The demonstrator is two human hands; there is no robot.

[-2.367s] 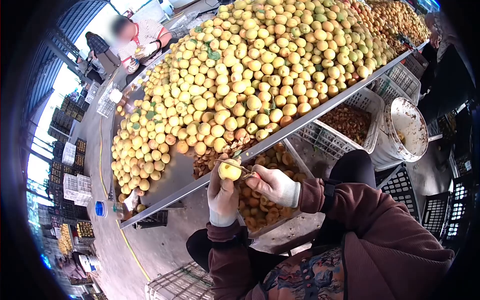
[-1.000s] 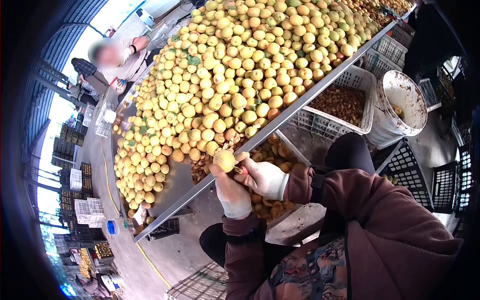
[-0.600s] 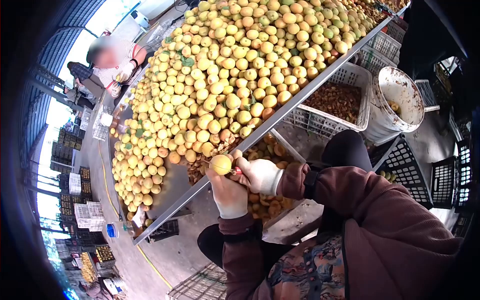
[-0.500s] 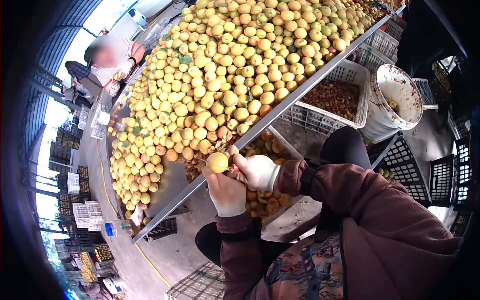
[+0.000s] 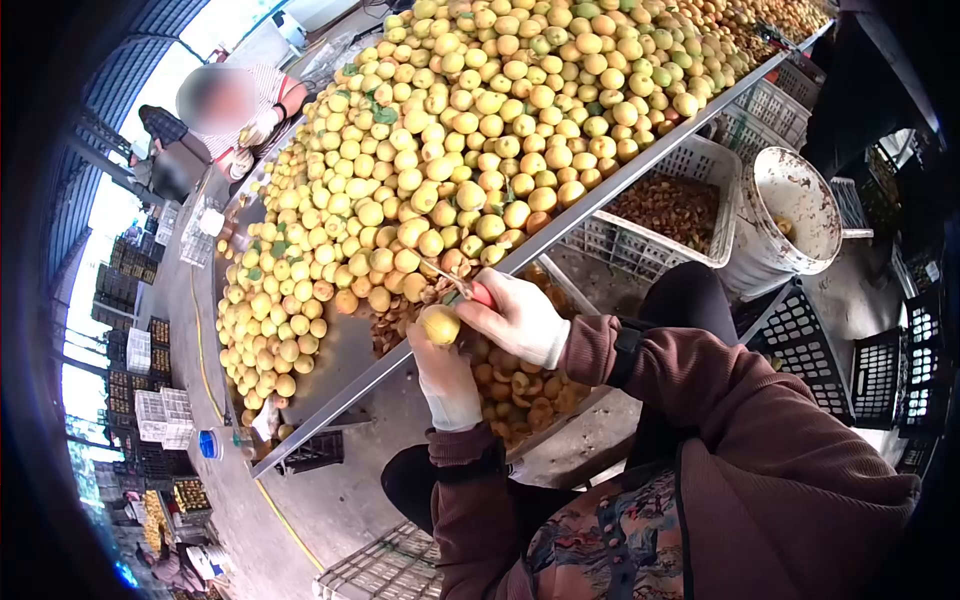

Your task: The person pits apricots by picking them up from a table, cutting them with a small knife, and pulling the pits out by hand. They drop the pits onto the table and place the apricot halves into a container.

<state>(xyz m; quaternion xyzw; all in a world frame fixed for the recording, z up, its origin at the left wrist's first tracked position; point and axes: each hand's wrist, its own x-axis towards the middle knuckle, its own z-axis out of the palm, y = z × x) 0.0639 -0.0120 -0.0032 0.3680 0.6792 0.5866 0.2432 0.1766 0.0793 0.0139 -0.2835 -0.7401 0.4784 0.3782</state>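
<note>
In the head view, my left hand [image 5: 446, 388], in a pale glove, is closed around a yellow apricot [image 5: 440, 325] at the table's edge. My gloved right hand [image 5: 524, 318] grips the red handle of a small knife [image 5: 483, 294]. The blade points up and left, above the apricot and apart from it. Just beyond lies a large heap of apricots [image 5: 410, 180] on the metal table [image 5: 345, 365]. Beneath my hands, a crate holds halved apricots [image 5: 520, 392], partly hidden by my right forearm.
A raised metal rim [image 5: 600, 195] borders the table. To the right stand a white crate [image 5: 640, 237] of brown scraps, a stained white bucket [image 5: 795, 205] and a black crate [image 5: 800, 340]. Another person [image 5: 262, 100] sits across the table at upper left. Stacked crates line the floor at left.
The knife has come away from the apricot, and my right hand has shifted up and right, apart from my left. The apricot stays in my left hand, lower and turned.
</note>
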